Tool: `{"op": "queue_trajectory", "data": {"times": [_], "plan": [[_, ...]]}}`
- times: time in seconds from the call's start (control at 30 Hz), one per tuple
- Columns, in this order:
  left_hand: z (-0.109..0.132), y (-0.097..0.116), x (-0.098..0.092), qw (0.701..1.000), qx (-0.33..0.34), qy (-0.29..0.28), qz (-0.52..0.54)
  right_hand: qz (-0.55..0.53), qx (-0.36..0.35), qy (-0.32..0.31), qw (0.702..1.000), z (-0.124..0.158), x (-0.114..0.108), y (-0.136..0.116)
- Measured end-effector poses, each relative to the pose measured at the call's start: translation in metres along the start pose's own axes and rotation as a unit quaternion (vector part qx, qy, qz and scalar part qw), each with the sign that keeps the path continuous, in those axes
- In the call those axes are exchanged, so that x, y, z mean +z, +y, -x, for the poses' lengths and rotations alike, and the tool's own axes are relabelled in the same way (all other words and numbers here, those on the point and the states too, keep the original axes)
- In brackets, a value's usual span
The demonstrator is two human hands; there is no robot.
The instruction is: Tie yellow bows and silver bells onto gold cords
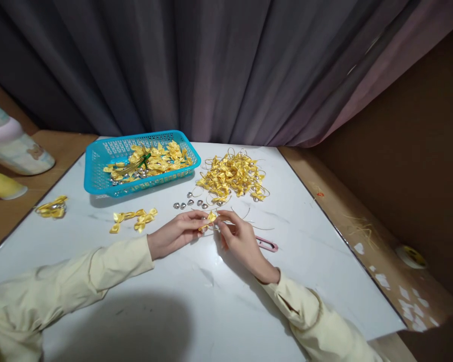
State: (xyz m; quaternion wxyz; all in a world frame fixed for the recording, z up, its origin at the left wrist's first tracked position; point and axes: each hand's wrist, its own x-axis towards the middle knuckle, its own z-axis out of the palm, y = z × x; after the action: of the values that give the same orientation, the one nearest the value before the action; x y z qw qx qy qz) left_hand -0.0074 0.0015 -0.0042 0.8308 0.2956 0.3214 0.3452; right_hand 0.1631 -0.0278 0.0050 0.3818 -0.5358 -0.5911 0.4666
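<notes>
A small yellow ribbon bow (pixel 211 217) is pinched between my two hands above the white tabletop. My left hand (pixel 181 230) grips it from the left with closed fingertips. At its right edge, the thumb and forefinger of my right hand (pixel 239 240) close on it; a thin gold wire shows by the fingers. Several silver heart charms (pixel 191 202) lie just beyond my left hand. Loose thin wires (pixel 262 229) and a pink craft knife (pixel 267 244) lie beside and partly under my right hand.
A blue plastic basket (pixel 88 173) holds yellow bows with wires. A pile of wired bows (pixel 232 173) lies right of it. More bows (pixel 136 218) and a bundle (pixel 53 206) lie left. A tape roll (pixel 410 256) and paper scraps are at right, bottles (pixel 17 146) at left.
</notes>
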Motion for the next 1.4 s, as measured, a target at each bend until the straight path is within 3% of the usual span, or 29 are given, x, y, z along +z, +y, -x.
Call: {"op": "queue_trajectory", "data": {"times": [0.13,0.27,0.33,0.5,0.6,0.8,0.9,1.1,1.4], "plan": [[0.002,0.0,0.002,0.999,-0.015,0.014,-0.026,0.079,0.017,0.008,0.997,0.003,-0.001,-0.003],[0.003,0.001,0.003,0.998,-0.041,0.015,-0.05,0.208,-0.076,0.072,0.972,0.003,-0.002,0.001],[0.003,0.0,0.002,0.997,-0.047,0.01,-0.053,0.226,-0.088,0.083,0.967,0.002,-0.002,0.001],[0.002,0.0,0.001,0.997,-0.053,0.02,-0.044,0.054,0.046,0.046,0.996,-0.001,-0.003,-0.008],[0.001,0.0,0.001,0.998,-0.045,0.022,-0.03,-0.076,0.116,-0.015,0.99,-0.001,-0.007,-0.013],[0.001,0.001,0.003,0.999,-0.028,0.037,0.006,-0.223,0.131,-0.136,0.956,0.0,-0.016,-0.013],[0.0,0.001,0.002,0.999,-0.019,0.037,0.019,-0.249,0.126,-0.159,0.947,0.0,-0.017,-0.013],[-0.001,0.001,0.001,1.0,-0.02,0.016,0.018,-0.198,0.127,-0.077,0.969,-0.001,-0.013,-0.011],[0.003,0.0,0.001,0.998,-0.016,0.033,-0.044,-0.09,0.1,0.025,0.991,0.0,-0.008,-0.011]]}}
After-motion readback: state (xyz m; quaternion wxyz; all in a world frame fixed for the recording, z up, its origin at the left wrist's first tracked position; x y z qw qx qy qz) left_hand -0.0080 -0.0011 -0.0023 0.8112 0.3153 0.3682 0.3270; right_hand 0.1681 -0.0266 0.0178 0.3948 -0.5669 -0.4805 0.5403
